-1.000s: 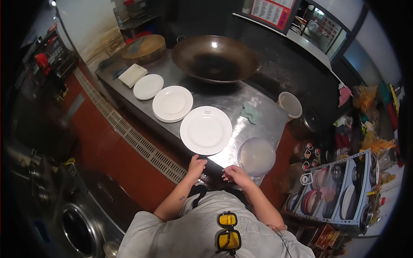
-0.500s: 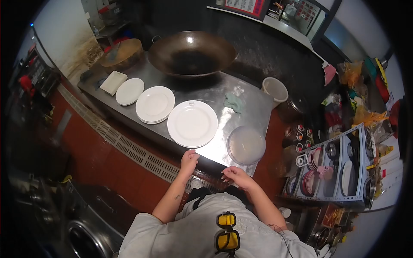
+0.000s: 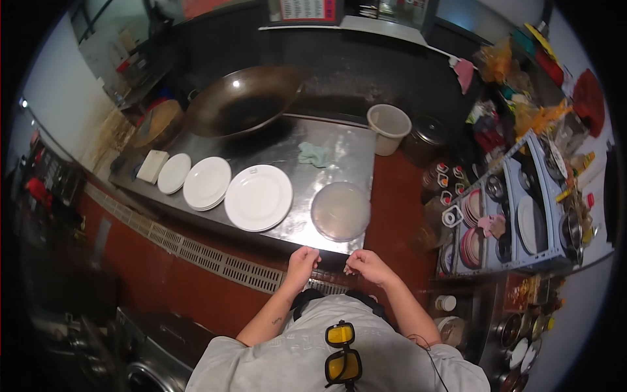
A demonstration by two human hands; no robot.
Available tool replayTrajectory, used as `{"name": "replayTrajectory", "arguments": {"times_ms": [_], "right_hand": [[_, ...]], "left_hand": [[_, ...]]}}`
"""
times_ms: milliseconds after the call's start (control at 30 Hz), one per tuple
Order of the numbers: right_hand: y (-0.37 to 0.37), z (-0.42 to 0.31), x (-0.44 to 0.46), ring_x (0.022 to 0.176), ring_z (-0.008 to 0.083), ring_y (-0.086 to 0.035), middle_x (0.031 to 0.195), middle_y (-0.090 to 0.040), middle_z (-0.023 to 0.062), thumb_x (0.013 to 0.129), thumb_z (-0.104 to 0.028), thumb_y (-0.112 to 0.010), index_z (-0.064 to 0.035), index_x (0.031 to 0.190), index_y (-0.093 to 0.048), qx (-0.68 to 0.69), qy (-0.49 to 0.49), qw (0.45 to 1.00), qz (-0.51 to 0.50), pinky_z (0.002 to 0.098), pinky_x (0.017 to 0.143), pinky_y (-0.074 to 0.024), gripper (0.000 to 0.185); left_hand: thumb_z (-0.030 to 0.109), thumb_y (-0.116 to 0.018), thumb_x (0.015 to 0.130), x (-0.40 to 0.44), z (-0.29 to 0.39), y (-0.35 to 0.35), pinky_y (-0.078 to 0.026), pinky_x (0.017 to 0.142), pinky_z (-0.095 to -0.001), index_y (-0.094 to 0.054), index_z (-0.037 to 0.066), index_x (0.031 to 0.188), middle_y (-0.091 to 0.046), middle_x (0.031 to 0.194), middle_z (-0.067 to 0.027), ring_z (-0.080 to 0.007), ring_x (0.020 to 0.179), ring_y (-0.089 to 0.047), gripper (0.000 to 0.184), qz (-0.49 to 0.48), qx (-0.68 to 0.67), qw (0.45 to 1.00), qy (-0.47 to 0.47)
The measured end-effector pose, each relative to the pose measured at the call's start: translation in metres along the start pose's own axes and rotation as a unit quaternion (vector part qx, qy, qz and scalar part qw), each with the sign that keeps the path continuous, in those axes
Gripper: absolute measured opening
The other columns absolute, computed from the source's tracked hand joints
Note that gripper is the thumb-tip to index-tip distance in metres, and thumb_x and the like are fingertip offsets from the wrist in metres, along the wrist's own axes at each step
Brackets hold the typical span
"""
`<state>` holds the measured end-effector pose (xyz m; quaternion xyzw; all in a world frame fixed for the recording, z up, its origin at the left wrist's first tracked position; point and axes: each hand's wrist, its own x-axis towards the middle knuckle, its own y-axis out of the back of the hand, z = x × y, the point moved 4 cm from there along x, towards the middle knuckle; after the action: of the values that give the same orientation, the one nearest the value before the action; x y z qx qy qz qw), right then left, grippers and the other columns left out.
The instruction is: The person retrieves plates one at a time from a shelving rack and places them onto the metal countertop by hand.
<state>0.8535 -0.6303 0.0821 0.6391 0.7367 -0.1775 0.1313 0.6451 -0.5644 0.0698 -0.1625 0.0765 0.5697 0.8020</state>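
Facing the counter [image 3: 346,140], you keep left hand [image 3: 302,262] and right hand [image 3: 367,266] apart, fingers curled; grip on anything: cannot tell. Round container [image 3: 341,211] at 12 o'clock. Large plate [image 3: 258,199] at 10, circular, printed mark toward its 12; smaller plates [image 3: 207,183] extend the row toward 9:30. Cloth [image 3: 313,155] near 12, bucket [image 3: 388,130] at 1, wok [image 3: 245,104] at 11.

No wording, brand or number is legible. Rows of tiny print fill the red-edged notice [image 3: 308,9] at the top centre of the frame, and a small dark mark [image 3: 254,171] sits near the upper rim of the large white plate [image 3: 258,199], left of centre, both too small to make out.
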Motion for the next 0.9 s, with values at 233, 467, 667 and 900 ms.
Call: {"name": "replayTrajectory", "arguments": {"times_ms": [233,467,667,900], "right_hand": [[0.096,0.044,-0.102,0.080,0.0127,-0.064,0.087,-0.067,0.0071,0.093,-0.008,-0.058,-0.0021,0.091,-0.060,0.048,0.041,0.988,0.139,0.0262,0.074,-0.0514,0.006],[0.173,0.100,-0.210,0.077,0.0144,-0.062,0.085,-0.064,0.0075,0.088,-0.005,-0.058,-0.0011,0.095,-0.059,0.155,0.039,0.940,0.300,0.0280,0.071,-0.0512,0.008],[0.211,0.133,-0.285,0.075,0.0136,-0.063,0.083,-0.066,0.0069,0.090,-0.006,-0.057,-0.0022,0.091,-0.059,0.195,0.066,0.901,0.381,0.0269,0.069,-0.0508,0.004],[0.239,0.154,-0.323,0.073,0.0134,-0.062,0.080,-0.066,0.0071,0.088,-0.003,-0.057,-0.0008,0.088,-0.059,0.230,0.077,0.852,0.465,0.0274,0.068,-0.0512,0.003]], "left_hand": [[0.020,-0.060,0.096,-0.016,-0.013,-0.139,-0.040,0.060,-0.0230,-0.059,0.007,0.083,-0.060,0.076,0.0002,-0.0065,0.065,-0.049,0.019,-0.115,0.041,0.990,0.063],[0.016,-0.060,0.096,-0.026,-0.053,-0.268,-0.040,0.060,-0.0213,-0.059,0.008,0.085,-0.060,0.077,0.0018,-0.0054,0.066,-0.049,0.014,-0.245,0.095,0.960,0.096],[0.013,-0.060,0.096,-0.048,-0.079,-0.361,-0.040,0.060,-0.0208,-0.060,0.007,0.089,-0.057,0.076,0.0041,-0.0038,0.066,-0.050,0.010,-0.331,0.131,0.929,0.105],[0.009,-0.060,0.094,-0.059,-0.079,-0.429,-0.039,0.058,-0.0206,-0.058,0.006,0.093,-0.056,0.078,0.0038,-0.0043,0.065,-0.048,0.005,-0.420,0.169,0.878,0.154]]}}
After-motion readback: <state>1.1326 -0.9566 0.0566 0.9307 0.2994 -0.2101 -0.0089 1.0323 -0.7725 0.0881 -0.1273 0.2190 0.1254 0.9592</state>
